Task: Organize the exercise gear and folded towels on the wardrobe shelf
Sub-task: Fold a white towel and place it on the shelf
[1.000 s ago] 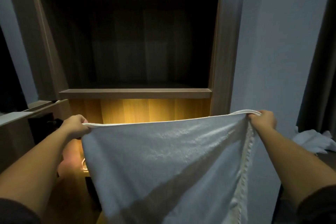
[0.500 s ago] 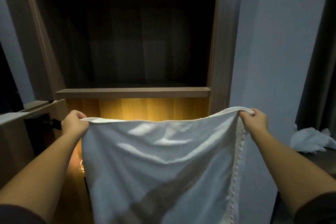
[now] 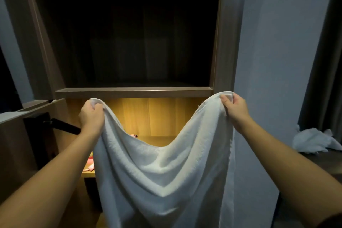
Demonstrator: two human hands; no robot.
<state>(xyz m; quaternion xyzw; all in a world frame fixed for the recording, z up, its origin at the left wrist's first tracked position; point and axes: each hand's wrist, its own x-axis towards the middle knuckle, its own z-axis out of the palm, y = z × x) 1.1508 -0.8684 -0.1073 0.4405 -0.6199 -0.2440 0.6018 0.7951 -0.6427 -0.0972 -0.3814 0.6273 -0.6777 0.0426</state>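
A large white towel (image 3: pixel 166 177) hangs unfolded in front of the wardrobe, its top edge sagging in a deep curve between my hands. My left hand (image 3: pixel 91 116) grips the towel's left top corner. My right hand (image 3: pixel 234 107) grips the right top corner, a little higher. Behind the towel is the wardrobe shelf (image 3: pixel 134 92), dark above and bare as far as I can see. Below it a lit wooden compartment (image 3: pixel 153 114) holds pink items (image 3: pixel 89 164), mostly hidden by the towel and my left arm.
A second crumpled white towel (image 3: pixel 312 140) lies on a dark surface at the right, by a curtain. A grey wall panel (image 3: pixel 273 61) stands right of the wardrobe. At the left, an open door or drawer edge (image 3: pixel 27 111) and a black handle (image 3: pixel 64 126) jut out.
My hands have come closer together, so the towel's top edge went from taut to a deep sag. The lit compartment's back wall now shows over it.
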